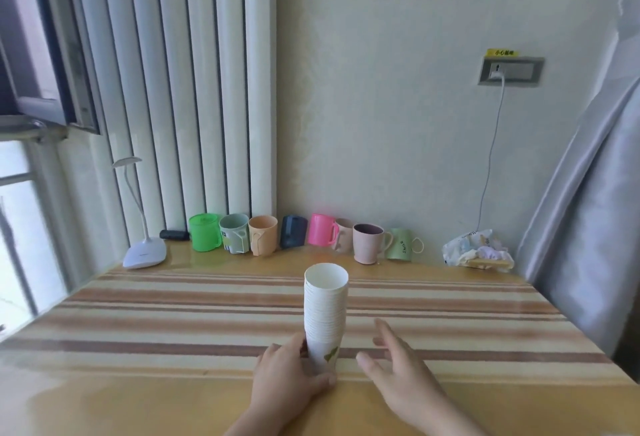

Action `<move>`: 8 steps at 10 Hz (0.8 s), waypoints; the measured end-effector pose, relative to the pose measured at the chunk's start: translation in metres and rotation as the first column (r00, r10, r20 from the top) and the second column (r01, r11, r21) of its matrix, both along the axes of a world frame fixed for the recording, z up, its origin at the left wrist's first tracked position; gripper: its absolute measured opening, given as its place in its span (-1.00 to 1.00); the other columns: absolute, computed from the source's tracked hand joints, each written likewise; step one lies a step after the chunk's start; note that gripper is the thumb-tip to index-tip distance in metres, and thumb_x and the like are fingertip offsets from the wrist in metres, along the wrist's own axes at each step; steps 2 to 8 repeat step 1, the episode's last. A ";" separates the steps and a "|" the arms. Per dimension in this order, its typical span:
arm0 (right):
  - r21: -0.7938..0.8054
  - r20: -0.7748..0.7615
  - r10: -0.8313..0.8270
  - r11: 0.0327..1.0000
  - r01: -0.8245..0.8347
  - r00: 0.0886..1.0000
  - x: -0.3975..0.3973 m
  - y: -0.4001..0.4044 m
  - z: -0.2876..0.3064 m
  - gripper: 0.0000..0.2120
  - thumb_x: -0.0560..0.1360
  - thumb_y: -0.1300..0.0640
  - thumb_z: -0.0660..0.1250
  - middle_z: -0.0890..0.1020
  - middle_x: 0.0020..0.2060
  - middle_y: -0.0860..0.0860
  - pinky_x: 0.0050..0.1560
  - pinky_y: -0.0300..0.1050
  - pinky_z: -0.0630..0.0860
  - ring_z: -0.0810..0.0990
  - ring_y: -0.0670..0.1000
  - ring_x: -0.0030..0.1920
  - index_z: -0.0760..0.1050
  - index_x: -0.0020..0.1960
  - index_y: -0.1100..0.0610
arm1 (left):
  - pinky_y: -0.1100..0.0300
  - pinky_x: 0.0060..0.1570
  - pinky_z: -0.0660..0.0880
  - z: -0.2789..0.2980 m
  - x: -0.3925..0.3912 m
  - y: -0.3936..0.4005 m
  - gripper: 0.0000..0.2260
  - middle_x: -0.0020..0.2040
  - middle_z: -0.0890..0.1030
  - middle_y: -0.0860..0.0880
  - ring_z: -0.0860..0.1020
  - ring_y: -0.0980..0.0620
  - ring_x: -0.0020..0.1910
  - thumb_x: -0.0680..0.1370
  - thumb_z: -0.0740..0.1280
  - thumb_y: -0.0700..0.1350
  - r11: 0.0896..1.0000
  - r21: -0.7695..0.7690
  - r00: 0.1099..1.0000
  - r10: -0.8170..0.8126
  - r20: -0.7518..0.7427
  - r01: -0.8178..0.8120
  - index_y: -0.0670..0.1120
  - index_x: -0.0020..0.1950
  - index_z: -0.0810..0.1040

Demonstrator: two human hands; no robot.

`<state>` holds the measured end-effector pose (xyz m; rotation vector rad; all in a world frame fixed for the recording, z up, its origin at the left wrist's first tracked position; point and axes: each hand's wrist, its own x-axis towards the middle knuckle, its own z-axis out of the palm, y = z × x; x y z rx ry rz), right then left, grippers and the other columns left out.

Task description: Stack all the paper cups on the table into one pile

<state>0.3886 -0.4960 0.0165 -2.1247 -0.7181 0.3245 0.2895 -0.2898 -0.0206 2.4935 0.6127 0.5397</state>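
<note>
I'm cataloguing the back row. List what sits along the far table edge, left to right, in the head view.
White desk lamp → black cylinder → green mug → grey-green mug → orange mug → dark blue mug → pink mug → mauve mug → light green mug → crumpled bag.

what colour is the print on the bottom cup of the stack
Green, a leaf-like mark on the white bottom cup of the stack of paper cups, seen in the head view.

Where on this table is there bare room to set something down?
The striped middle of the table is bare both sides of the cup stack, and between stack and mugs. It is crowded along the wall: lamp, mugs, bag.
</note>
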 end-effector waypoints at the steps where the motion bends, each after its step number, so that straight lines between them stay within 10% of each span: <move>1: -0.312 0.191 0.092 0.950 -0.029 0.977 -0.011 -0.015 -0.023 -0.16 0.58 -0.43 0.17 0.18 0.71 -0.10 0.64 -0.06 0.18 0.19 -0.02 0.68 0.08 0.73 -0.08 | 0.08 0.42 0.40 0.002 -0.015 -0.003 -0.32 0.37 0.57 0.20 0.44 0.00 0.45 0.42 0.40 0.36 0.998 0.048 0.993 -0.044 -0.110 0.049 0.19 0.50 0.40; 8: -0.312 0.191 0.092 0.950 -0.029 0.977 -0.011 -0.015 -0.023 -0.16 0.58 -0.43 0.17 0.18 0.71 -0.10 0.64 -0.06 0.18 0.19 -0.02 0.68 0.08 0.73 -0.08 | 0.08 0.42 0.40 0.002 -0.015 -0.003 -0.32 0.37 0.57 0.20 0.44 0.00 0.45 0.42 0.40 0.36 0.998 0.048 0.993 -0.044 -0.110 0.049 0.19 0.50 0.40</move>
